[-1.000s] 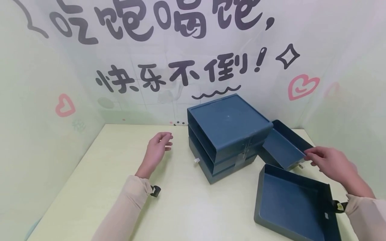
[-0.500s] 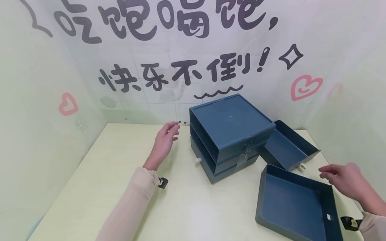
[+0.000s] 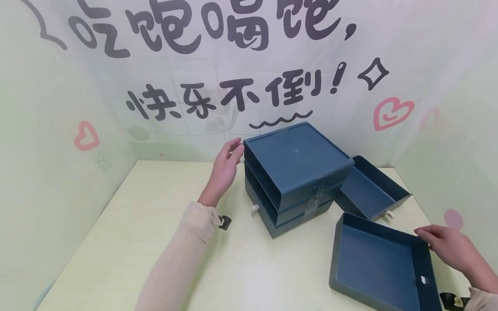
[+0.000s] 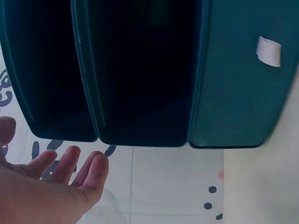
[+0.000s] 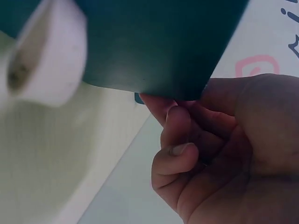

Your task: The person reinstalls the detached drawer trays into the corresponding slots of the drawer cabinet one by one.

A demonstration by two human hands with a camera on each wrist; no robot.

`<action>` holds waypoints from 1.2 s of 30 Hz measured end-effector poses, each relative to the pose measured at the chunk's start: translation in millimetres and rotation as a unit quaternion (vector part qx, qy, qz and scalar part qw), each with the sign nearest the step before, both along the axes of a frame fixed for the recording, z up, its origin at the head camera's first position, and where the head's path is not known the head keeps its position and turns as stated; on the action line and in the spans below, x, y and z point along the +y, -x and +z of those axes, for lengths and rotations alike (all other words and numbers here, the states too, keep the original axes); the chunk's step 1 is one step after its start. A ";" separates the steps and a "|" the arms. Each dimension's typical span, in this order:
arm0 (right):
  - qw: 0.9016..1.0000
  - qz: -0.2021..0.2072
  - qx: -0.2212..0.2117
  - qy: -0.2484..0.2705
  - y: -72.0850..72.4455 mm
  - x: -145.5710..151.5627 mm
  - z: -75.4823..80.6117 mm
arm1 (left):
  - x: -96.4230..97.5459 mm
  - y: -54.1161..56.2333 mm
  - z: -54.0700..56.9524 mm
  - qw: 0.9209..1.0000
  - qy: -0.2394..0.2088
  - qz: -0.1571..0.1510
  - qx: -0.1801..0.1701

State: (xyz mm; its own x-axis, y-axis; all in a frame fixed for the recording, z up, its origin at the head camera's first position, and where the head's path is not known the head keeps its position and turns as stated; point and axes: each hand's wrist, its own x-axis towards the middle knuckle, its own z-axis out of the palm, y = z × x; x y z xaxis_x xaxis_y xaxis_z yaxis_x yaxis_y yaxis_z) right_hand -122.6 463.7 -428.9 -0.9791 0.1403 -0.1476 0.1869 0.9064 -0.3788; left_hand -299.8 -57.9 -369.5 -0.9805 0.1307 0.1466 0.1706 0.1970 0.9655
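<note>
A dark blue drawer cabinet (image 3: 299, 160) stands on the table. In the left wrist view two dark open slots show beside a closed drawer front (image 4: 238, 102) with a white pull tab (image 4: 269, 51). My left hand (image 3: 225, 166), fingers loosely extended, is at the cabinet's upper left corner, fingertips close to the slot edge. My right hand (image 3: 447, 244) pinches the far right corner of a loose drawer (image 3: 375, 259) lying open side up. In the right wrist view thumb and fingers close on that corner, and a white loop tab (image 5: 56, 56) hangs from the drawer.
A second loose drawer (image 3: 369, 190) lies behind the first one, partly hidden by the cabinet, its white tab (image 3: 389, 214) facing right. The pale table (image 3: 136, 242) meets a printed back wall (image 3: 218, 108) and side walls.
My left hand has moved right and up to the cabinet's corner. My right hand has come down from the rear drawer to the front drawer's corner and taken hold of it.
</note>
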 end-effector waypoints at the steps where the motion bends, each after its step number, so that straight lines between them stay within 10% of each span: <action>1: 1.000 -0.008 -0.004 0.006 -0.9 0.0 -0.5 | 1.4 1.0 1.9 1.000 0.002 0.001 0.001; 36: 0.973 -0.104 -0.123 0.163 -22.5 -0.1 -15.8 | 13.2 9.7 16.5 0.999 0.021 0.043 0.003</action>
